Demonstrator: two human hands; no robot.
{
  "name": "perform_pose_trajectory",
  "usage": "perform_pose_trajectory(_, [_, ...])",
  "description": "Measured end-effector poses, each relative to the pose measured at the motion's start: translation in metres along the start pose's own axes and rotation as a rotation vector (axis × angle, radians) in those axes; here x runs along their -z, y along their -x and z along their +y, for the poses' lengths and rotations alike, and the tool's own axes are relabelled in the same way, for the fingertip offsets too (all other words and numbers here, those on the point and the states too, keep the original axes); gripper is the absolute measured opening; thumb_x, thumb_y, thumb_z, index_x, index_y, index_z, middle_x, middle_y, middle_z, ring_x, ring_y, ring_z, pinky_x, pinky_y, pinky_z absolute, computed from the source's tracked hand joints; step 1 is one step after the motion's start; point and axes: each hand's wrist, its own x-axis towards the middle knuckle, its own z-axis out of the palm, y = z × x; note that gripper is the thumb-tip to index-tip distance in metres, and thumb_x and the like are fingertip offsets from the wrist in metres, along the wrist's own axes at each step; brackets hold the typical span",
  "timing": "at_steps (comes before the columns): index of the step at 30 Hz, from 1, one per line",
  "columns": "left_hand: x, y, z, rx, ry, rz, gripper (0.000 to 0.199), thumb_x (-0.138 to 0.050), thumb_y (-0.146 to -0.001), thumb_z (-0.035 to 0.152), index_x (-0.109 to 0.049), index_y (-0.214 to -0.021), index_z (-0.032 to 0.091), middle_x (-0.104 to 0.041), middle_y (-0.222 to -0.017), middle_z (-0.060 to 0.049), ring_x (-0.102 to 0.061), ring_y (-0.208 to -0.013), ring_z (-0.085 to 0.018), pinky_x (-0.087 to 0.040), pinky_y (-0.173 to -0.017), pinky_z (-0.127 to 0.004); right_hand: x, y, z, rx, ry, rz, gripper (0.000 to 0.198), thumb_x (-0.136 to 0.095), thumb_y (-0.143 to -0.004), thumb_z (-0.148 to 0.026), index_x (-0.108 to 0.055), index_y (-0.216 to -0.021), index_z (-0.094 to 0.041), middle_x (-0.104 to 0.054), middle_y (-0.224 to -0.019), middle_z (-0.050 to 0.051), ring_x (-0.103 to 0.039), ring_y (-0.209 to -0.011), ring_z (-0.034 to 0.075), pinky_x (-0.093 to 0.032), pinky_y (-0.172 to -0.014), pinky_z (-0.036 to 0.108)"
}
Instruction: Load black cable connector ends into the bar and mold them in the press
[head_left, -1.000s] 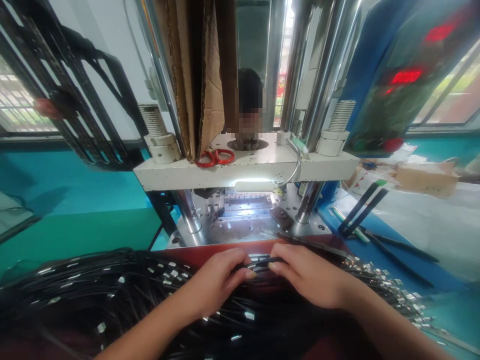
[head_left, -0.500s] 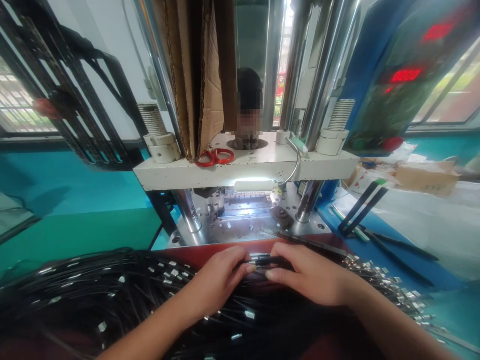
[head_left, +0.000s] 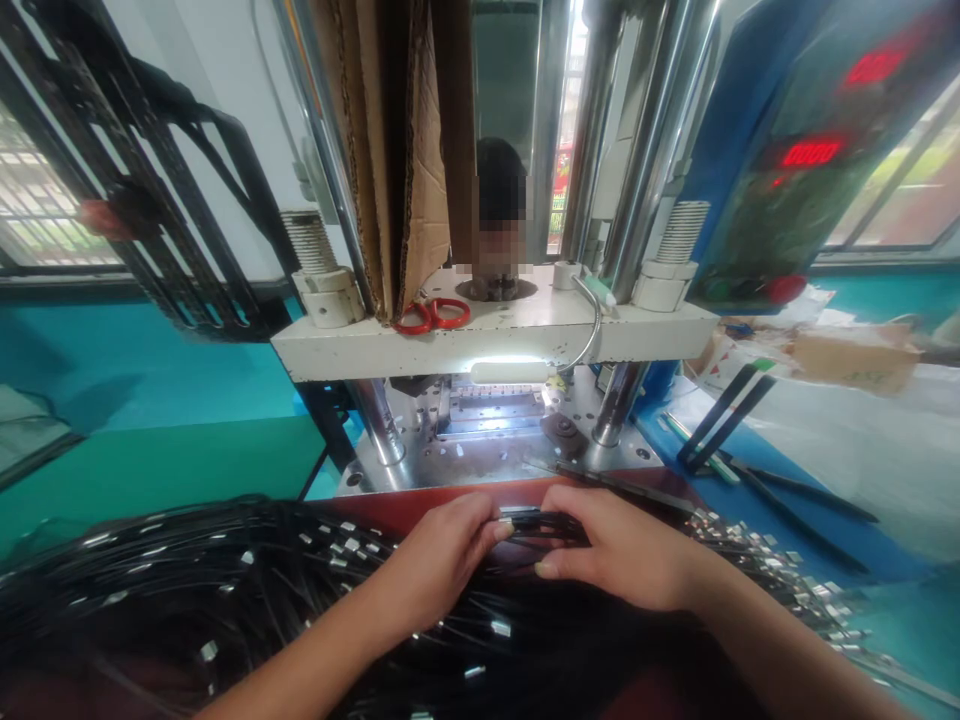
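My left hand [head_left: 457, 545] pinches the metal-tipped ends of a few black cables [head_left: 544, 525] in front of the press. Facing it, my right hand [head_left: 622, 550] curls round the same cables, its thumb a little apart from the fingers below them. Both hands hover over a big heap of black cables [head_left: 262, 570] with small silver connectors, which spreads to the left and under my forearms. More silver connector ends [head_left: 787, 575] lie bunched to the right of my right arm. How many cables I hold is hidden by my fingers.
Ahead stands a press with a white plate [head_left: 495, 345], a lit lamp [head_left: 510, 372] and a metal bed [head_left: 480, 460]. Red-handled scissors [head_left: 431, 315] rest on the plate. Black tweezers [head_left: 731, 415] lie at right, below a control box [head_left: 810, 150] with red digits.
My right thumb has moved slightly down, away from the cables, widening its gap. My left hand has barely moved; its thumb still presses the cable ends.
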Motion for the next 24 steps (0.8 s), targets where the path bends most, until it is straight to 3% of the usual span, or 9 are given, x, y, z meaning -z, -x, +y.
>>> perform_pose_trajectory(6, [0.006,0.002,0.004,0.016,0.062,-0.033,0.028,-0.038,-0.096,0.039,-0.05,-0.081,0.019,-0.055,-0.078,0.002,-0.049,-0.07,-0.013,-0.036,-0.064,-0.025,0.0,0.001,-0.005,0.028,0.075,0.04,0.015,-0.059,-0.086,-0.035,-0.056,-0.092,-0.022,-0.062,-0.094,0.0,-0.056,-0.087,0.018,-0.04,-0.074,0.028])
perform_pose_trajectory(9, [0.012,0.005,0.01,0.013,0.163,-0.069,0.017,-0.055,-0.088,0.037,-0.055,-0.093,0.02,-0.059,-0.087,0.002,-0.053,-0.077,-0.014,-0.04,-0.069,-0.025,-0.001,0.001,-0.008,0.026,0.158,0.062,0.009,-0.055,-0.089,-0.029,-0.056,-0.093,-0.022,-0.062,-0.091,0.0,-0.057,-0.083,0.019,-0.041,-0.072,0.029])
perform_pose_trajectory(13, [0.017,0.007,0.014,0.001,0.246,-0.079,0.027,-0.069,-0.078,0.026,-0.056,-0.101,0.022,-0.062,-0.093,0.003,-0.055,-0.083,-0.016,-0.042,-0.074,-0.025,-0.005,0.002,-0.01,0.08,0.254,0.109,0.008,-0.05,-0.092,-0.025,-0.054,-0.096,-0.02,-0.064,-0.092,0.003,-0.058,-0.083,0.02,-0.042,-0.072,0.031])
perform_pose_trajectory(18, [0.02,0.007,0.016,-0.005,0.236,0.015,0.007,-0.059,-0.085,0.02,-0.059,-0.092,0.021,-0.062,-0.089,0.003,-0.055,-0.084,-0.015,-0.041,-0.078,-0.025,-0.011,0.003,-0.02,0.158,0.441,0.221,0.012,-0.047,-0.093,-0.021,-0.056,-0.101,-0.02,-0.065,-0.096,0.005,-0.057,-0.088,0.024,-0.041,-0.079,0.037])
perform_pose_trajectory(21, [0.021,0.009,0.018,-0.061,0.184,0.042,0.009,-0.053,-0.089,0.022,-0.06,-0.096,0.022,-0.062,-0.091,0.001,-0.056,-0.088,-0.017,-0.04,-0.083,-0.027,-0.012,0.007,-0.023,0.197,0.463,0.224,0.023,-0.047,-0.093,-0.02,-0.053,-0.115,-0.022,-0.063,-0.107,0.006,-0.057,-0.096,0.024,-0.042,-0.085,0.037])
perform_pose_trajectory(24, [0.026,0.011,0.02,-0.055,0.132,0.091,0.018,-0.044,-0.093,0.029,-0.059,-0.1,0.022,-0.062,-0.094,-0.002,-0.055,-0.089,-0.018,-0.04,-0.081,-0.027,-0.003,0.017,-0.008,0.148,0.512,0.217,0.037,-0.046,-0.087,-0.012,-0.049,-0.122,-0.023,-0.061,-0.111,0.007,-0.059,-0.096,0.023,-0.045,-0.083,0.034])
